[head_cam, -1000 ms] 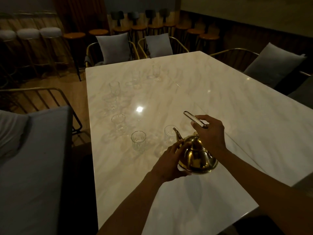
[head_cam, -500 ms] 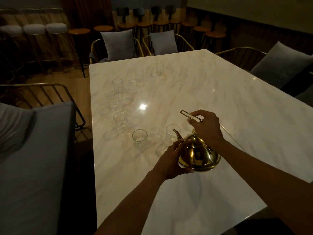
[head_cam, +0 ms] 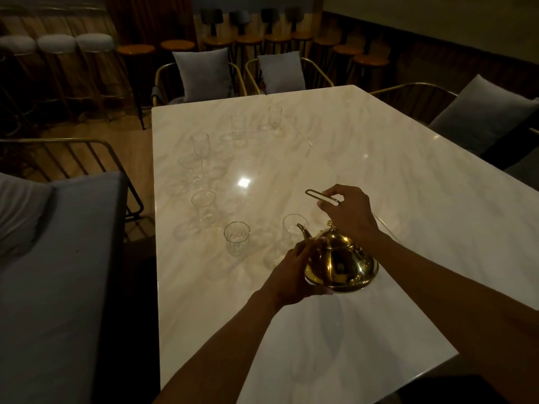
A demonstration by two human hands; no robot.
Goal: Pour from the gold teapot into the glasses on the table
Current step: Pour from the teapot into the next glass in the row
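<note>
The gold teapot (head_cam: 341,263) is held a little above the white marble table (head_cam: 379,158), its spout aimed at the nearest glass (head_cam: 294,228). My right hand (head_cam: 350,212) grips the teapot's wire handle (head_cam: 313,194) from above. My left hand (head_cam: 291,272) cups the pot's left side below the spout. Several clear, empty-looking glasses stand in a curved row: one (head_cam: 236,239) left of the nearest, another (head_cam: 203,204) further left, and more running to the far one (head_cam: 274,116).
Cushioned wire chairs surround the table: a grey seat (head_cam: 58,258) at the left, two (head_cam: 201,74) at the far end, one (head_cam: 478,118) at the right. Bar stools (head_cam: 137,51) line the back wall. The room is dim.
The teapot with both hands on it has shifted slightly nearer and lower in view; its spout stays just short of the nearest glass. The glasses have not moved.
</note>
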